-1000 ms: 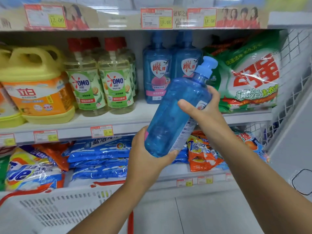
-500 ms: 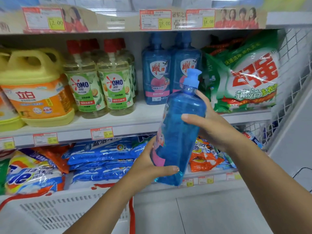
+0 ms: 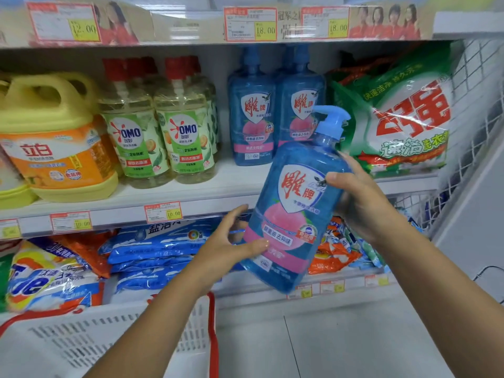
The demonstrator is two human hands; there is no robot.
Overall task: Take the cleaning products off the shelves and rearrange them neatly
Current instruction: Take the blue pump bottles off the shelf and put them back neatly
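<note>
Bottle [image 3: 294, 214] of blue dish liquid with a pump top hangs in the air in front of the middle shelf [image 3: 191, 197], label facing the camera and neck tilted up to the right, its base below the shelf's front edge. The right hand [image 3: 362, 203] grips its upper right side, fingers curled behind and thumb on the label. The left hand [image 3: 226, 246] holds the lower left edge, thumb pressed on the pink part of the label, fingers reaching behind.

Just behind it on the shelf stand two matching blue bottles [image 3: 251, 115], upright and touching, with a bare strip of shelf board in front of them. To their left, a narrow gap apart, stand OMO bottles [image 3: 180, 132] and then a yellow jug [image 3: 54, 148] near the front edge. To the right a green detergent bag [image 3: 403, 118] leans against the wire mesh side [image 3: 474, 105].

Below, blue bags [image 3: 152, 252] and orange bags [image 3: 332, 255] lie on the lower shelf. A white basket [image 3: 81, 345] sits at the lower left, beside bare floor [image 3: 354, 336].
</note>
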